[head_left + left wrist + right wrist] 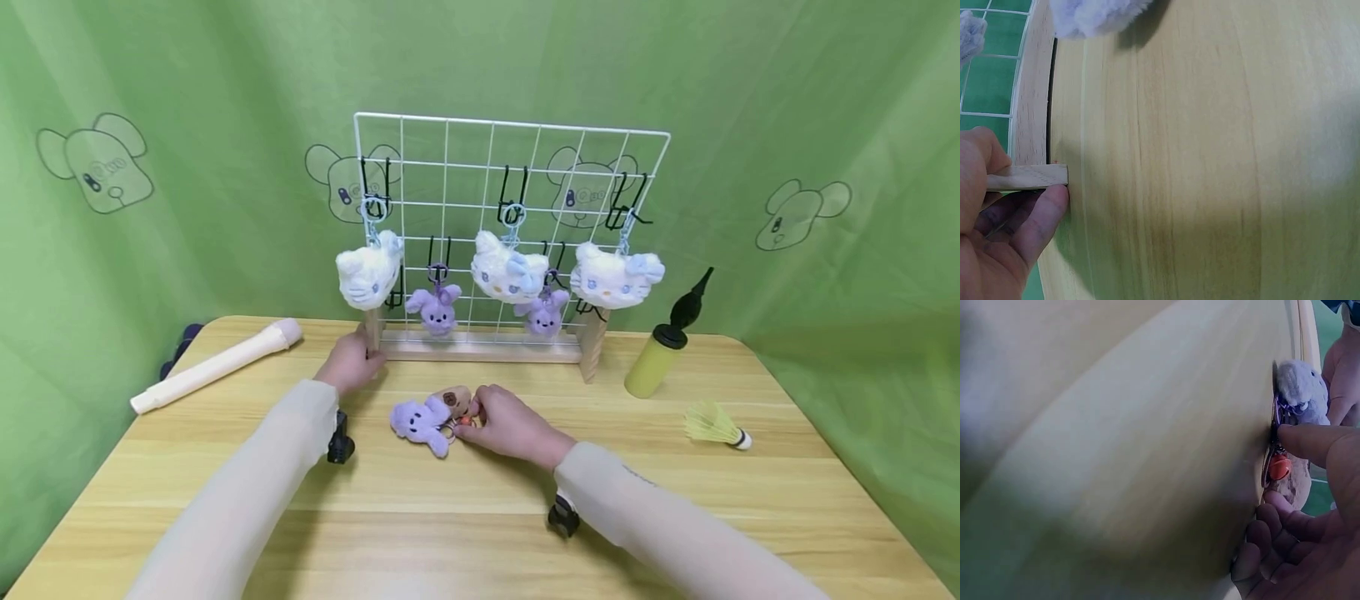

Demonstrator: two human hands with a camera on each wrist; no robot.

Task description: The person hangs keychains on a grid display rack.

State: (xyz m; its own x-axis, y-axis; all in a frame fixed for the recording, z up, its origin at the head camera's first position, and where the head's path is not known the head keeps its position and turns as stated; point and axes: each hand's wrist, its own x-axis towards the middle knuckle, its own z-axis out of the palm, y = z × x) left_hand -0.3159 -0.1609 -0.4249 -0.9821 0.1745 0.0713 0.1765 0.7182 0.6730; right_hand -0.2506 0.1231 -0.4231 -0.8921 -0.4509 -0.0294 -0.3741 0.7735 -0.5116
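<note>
My left hand (351, 362) grips the wooden foot (1029, 177) at the left end of a white wire grid rack (468, 204), thumb and fingers on either side of the wood. On the table before the rack lie a purple plush keychain (417, 423) and a brown plush keychain (454, 400), close together. My right hand (517, 427) has thumb and curled fingers around the brown keychain's end, by its metal ring and orange bell (1280, 467). Part of the brown plush is hidden. White cat plush keychains (510, 271) and smaller purple ones (437, 312) hang from the rack's black hooks.
A pale tube (217, 365) lies at the left. To the right of the rack is a yellow-green pump (651, 364) with a black top, and in front of it a yellow shuttlecock (716, 425). A green curtain (750, 100) surrounds the wooden table (420, 542).
</note>
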